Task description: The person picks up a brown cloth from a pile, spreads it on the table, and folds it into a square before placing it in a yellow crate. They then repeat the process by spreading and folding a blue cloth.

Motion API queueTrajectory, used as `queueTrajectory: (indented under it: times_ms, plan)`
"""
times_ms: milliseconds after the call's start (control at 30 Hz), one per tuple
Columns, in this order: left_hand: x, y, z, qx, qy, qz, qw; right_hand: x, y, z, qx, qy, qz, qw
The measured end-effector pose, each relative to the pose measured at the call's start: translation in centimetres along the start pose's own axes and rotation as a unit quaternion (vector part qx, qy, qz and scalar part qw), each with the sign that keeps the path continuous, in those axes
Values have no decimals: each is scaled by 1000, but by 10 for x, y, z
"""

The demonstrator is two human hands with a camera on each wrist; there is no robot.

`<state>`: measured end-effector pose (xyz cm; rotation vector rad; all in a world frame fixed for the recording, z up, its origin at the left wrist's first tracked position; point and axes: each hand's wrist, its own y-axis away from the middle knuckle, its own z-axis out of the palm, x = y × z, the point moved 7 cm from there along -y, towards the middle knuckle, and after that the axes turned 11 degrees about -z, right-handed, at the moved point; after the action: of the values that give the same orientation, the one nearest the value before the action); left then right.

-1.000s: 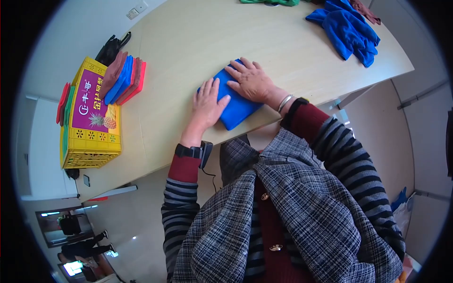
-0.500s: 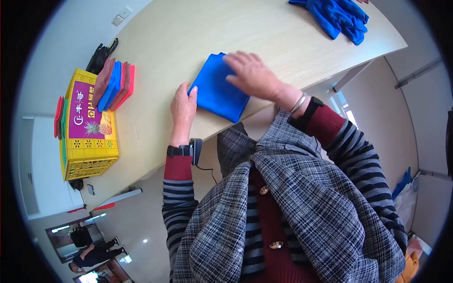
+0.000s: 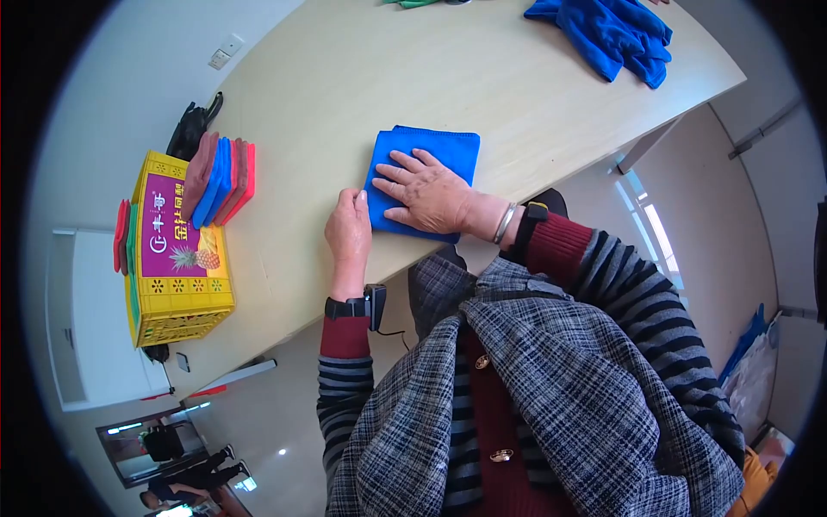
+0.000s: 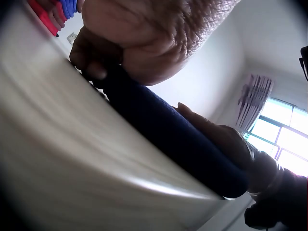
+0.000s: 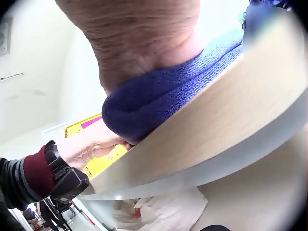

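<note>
A folded blue towel point(image 3: 431, 148) lies near the front edge of the table, a stitched hem along its far side in the head view. My left hand point(image 3: 348, 231) pinches its left edge, thumb on top and fingers curled at the side. In the left wrist view the curled fingers point(image 4: 94, 62) hold the end of the thick dark fold point(image 4: 168, 132). Spread flat on top, my right hand point(image 3: 428, 194) presses the towel. The right wrist view shows the towel's rounded, layered fold point(image 5: 144, 103) under the heel of that hand.
A yellow crate point(image 3: 185, 302) stands at the left, with folded brown, blue and red cloths point(image 3: 226, 181) against its near side. A crumpled blue cloth point(image 3: 607, 39) lies at the far right. A black bag point(image 3: 191, 129) sits behind the crate. Another person point(image 3: 194, 482) shows at lower left.
The towel has turned on the table so its hemmed side faces away. My right hand lifted from it and came down flat again; my left hand went from lying flat to pinching the left edge.
</note>
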<state>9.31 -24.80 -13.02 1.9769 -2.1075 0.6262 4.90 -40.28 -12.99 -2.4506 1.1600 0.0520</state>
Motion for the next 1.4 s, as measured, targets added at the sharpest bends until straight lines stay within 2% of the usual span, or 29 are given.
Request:
queueTrajectory:
  times_ms: [200,300,400,467,567,700,800,833,900,967,1033,1100,1200,1300,1400]
  plan:
    - [-7,-3,4,-30,-12,-26,999,18,2,-10,4,32,28,999]
    - [-8,-3,10,-79,150,-2,985,21,-3,-13,-8,40,32,999]
    - [-12,-3,17,-101,186,-13,977,13,-14,-19,-12,41,-57,997]
    - [-11,-1,20,-115,203,-19,972,18,-15,-15,-28,33,-49,998]
    - [-9,0,18,-67,146,-46,986,28,-21,-8,-59,20,-47,997]
    - [3,1,11,-60,83,-44,994,41,-18,-6,-53,53,-42,996]
    - [6,3,18,-22,22,-23,999,61,-10,-16,-27,56,17,998]
    - [6,2,13,5,-10,-18,1000,61,-11,-19,-22,58,2,998]
    - [7,5,10,14,-5,-40,999,71,-9,-18,-33,22,50,998]
    - [29,16,-12,85,-99,18,991,77,-10,-20,-53,28,92,994]
    - [60,28,-31,118,-118,107,980,87,-9,-18,-42,75,127,988]
    - [92,43,-35,134,-96,202,966,83,-11,-24,-14,79,88,993]
    - [104,56,-1,99,-76,211,970,69,-5,-34,32,79,35,996]
    - [104,62,17,53,-68,169,982,80,1,-23,-27,27,64,997]
    - [100,65,17,37,-65,157,985,86,4,-23,-16,34,66,997]
